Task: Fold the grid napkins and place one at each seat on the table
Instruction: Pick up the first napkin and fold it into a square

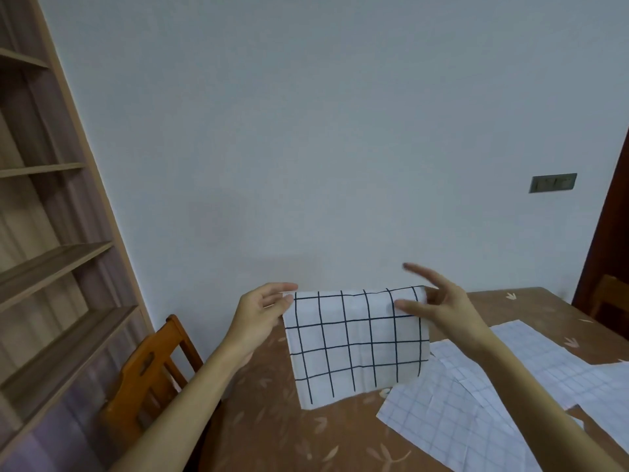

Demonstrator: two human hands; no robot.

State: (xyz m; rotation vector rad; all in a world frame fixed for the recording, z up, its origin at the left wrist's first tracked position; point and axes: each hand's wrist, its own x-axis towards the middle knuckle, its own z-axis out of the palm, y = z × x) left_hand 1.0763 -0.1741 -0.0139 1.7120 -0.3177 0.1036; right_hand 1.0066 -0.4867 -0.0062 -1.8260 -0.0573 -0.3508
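Nearest the camera, the table (272, 420) carries a brown cover printed with pale leaf motifs. Several flat napkins (452, 413) lie unfolded and overlapping on its right portion; these show a fine, faint blue grid on white. Above the table centre, the held napkin (354, 345) hangs upright in the air, clear of the surface along its lower edge. It is white with a bold dark grid of large squares, and its top edge runs level between both hands. The left hand (260, 313) has its grip pinching the top left corner between thumb and fingers. The right hand (442, 306) has its grip on the top right corner, thumb across the front of the cloth and fingers behind it, with the index finger straight, raised clear and blurred. Beside the table's left edge stands an orange wooden chair (149, 373). Farther left rises a wooden shelf unit (51, 267). Beyond, a plain wall bears a dark switch plate (552, 182) at right.
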